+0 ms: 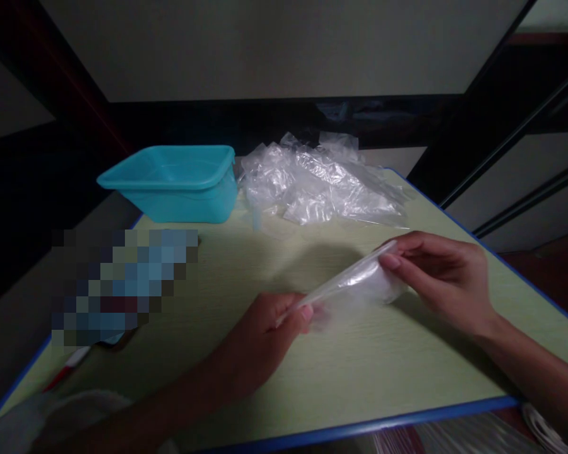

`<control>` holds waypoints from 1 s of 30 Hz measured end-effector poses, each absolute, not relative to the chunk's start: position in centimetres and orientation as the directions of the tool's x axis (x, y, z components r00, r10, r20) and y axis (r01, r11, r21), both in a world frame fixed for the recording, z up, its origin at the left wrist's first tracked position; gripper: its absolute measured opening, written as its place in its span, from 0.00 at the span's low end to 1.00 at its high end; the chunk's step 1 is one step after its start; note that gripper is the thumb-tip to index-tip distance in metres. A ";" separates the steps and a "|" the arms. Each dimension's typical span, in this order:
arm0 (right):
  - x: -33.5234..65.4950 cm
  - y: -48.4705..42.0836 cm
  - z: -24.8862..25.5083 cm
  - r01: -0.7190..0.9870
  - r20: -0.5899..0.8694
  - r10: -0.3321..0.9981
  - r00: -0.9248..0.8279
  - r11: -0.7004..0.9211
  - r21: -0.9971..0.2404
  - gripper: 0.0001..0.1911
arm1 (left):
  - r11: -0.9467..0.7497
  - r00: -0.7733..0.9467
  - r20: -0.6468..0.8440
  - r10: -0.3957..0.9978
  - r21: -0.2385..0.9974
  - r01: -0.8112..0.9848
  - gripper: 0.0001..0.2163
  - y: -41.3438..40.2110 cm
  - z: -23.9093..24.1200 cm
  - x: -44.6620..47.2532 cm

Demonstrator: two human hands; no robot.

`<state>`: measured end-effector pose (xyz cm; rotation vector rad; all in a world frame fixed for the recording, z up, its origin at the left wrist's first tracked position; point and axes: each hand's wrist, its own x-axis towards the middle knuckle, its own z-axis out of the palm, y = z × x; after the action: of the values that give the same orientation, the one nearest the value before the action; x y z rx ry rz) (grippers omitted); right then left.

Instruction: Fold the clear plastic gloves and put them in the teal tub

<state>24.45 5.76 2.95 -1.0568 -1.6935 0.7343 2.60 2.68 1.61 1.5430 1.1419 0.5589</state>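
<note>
A clear plastic bag (355,287) is stretched at a slant between my two hands, above the middle of the table. My left hand (277,337) pinches its lower left corner between thumb and fingers. Its upper right end is gripped by my right hand (447,280), thumb on the near side and fingers behind. The bag's top edge is pulled fairly straight, while its lower part hangs loose and see-through. Whether anything lies inside the bag I cannot tell.
A heap of crumpled clear plastic bags (326,183) lies at the table's back. Left of it stands a turquoise plastic basin (194,202). A blurred-out item (142,277) and a red-and-white pen-like object (71,366) lie on the left. Blue edging (360,429) borders the pale table (218,403).
</note>
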 end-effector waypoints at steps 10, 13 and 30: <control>24.3 7.7 2.0 0.112 -0.030 0.942 -0.334 0.008 -0.994 0.12 | 0.564 0.746 -0.555 0.368 0.771 0.296 0.14 4.0 1.6 0.4; 24.2 7.7 1.7 0.113 -0.034 0.904 -0.425 0.016 -0.993 0.12 | 0.480 0.724 -0.559 0.404 0.803 0.352 0.13 5.3 2.2 -0.7; 20.7 8.8 2.6 0.096 -0.033 0.820 -0.572 0.027 -0.995 0.13 | 0.179 0.515 -0.305 0.801 0.943 0.279 0.11 5.2 1.0 1.6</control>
<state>20.73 8.75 2.65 -0.9332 -1.7266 1.5983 1.64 5.19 0.99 1.3901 1.0235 0.4790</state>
